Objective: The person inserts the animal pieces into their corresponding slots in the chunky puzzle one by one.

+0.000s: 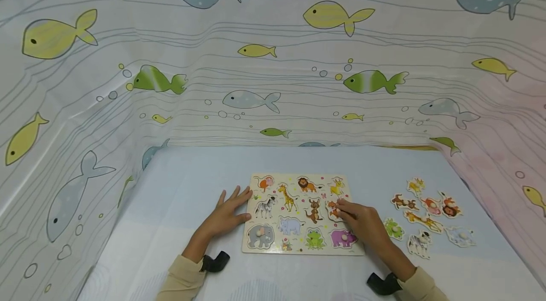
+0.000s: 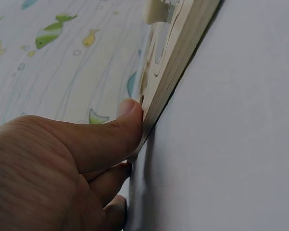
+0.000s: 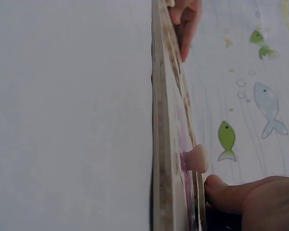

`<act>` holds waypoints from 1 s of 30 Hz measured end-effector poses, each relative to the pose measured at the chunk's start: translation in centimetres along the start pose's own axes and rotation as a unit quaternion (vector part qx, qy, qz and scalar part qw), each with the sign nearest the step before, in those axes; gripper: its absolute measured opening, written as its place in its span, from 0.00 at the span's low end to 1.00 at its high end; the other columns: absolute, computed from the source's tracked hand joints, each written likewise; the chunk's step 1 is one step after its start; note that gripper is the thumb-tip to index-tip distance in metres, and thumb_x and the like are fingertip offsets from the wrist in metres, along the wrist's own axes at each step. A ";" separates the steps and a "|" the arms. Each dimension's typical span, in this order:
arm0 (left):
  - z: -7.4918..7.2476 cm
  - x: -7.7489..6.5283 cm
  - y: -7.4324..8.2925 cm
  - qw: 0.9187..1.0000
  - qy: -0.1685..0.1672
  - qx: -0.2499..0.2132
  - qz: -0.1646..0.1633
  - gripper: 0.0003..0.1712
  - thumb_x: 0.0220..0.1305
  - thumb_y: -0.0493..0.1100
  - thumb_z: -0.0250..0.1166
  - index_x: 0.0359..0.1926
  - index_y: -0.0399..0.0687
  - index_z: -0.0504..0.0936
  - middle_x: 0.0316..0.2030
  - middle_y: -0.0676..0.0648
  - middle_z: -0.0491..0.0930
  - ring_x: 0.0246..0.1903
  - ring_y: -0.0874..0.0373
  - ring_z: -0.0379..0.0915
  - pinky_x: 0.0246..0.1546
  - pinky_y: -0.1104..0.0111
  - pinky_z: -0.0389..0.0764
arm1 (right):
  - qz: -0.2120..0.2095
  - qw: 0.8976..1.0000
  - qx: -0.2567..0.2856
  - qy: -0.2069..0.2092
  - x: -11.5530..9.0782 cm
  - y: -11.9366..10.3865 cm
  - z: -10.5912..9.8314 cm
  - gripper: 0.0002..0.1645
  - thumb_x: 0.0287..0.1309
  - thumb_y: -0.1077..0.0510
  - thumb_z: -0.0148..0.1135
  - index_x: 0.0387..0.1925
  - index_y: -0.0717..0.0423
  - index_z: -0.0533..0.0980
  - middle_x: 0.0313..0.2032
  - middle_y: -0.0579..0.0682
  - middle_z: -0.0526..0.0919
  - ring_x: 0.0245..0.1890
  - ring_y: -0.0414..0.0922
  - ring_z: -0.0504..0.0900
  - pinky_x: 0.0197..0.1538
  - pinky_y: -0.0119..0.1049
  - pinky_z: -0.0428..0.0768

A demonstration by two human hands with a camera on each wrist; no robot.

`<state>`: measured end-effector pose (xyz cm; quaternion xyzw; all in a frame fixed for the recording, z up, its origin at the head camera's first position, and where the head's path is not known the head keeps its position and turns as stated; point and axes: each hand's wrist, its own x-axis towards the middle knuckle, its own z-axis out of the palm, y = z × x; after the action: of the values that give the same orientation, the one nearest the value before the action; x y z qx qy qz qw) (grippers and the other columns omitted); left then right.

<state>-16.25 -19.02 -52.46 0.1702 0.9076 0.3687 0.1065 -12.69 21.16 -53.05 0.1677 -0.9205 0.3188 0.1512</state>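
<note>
Pinching fox piece (image 1: 332, 212) with right hand (image 1: 366, 221) at right side of puzzle board (image 1: 313, 252) on worktop (image 1: 375, 163), touching board's left edge with spread left hand (image 1: 225, 214).

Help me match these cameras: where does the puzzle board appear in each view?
Head: puzzle board lies lower centre, slightly right.
Left wrist: edge-on, slanting from the top down to the left hand.
Right wrist: edge-on, nearly vertical, just right of centre.
Shared landmark: fish-print backdrop.

No text, label, brand or number can be read.
</note>
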 end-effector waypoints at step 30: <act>-0.1 0.1 0.0 1.000 -0.004 0.003 0.003 0.40 0.64 0.44 0.68 0.74 0.43 0.63 0.76 0.46 0.56 0.79 0.43 0.39 0.77 0.44 0.23 | 0.002 0.999 -0.036 -0.008 -0.2 -0.2 0.4 0.18 0.54 0.63 0.73 0.48 0.58 0.85 0.52 0.53 0.87 0.53 0.53 0.86 0.54 0.50 0.84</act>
<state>-16.37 -19.06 -52.43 0.1751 0.9077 0.3655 0.1087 -12.47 20.75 -53.32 0.1629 -0.9328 0.2848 0.1492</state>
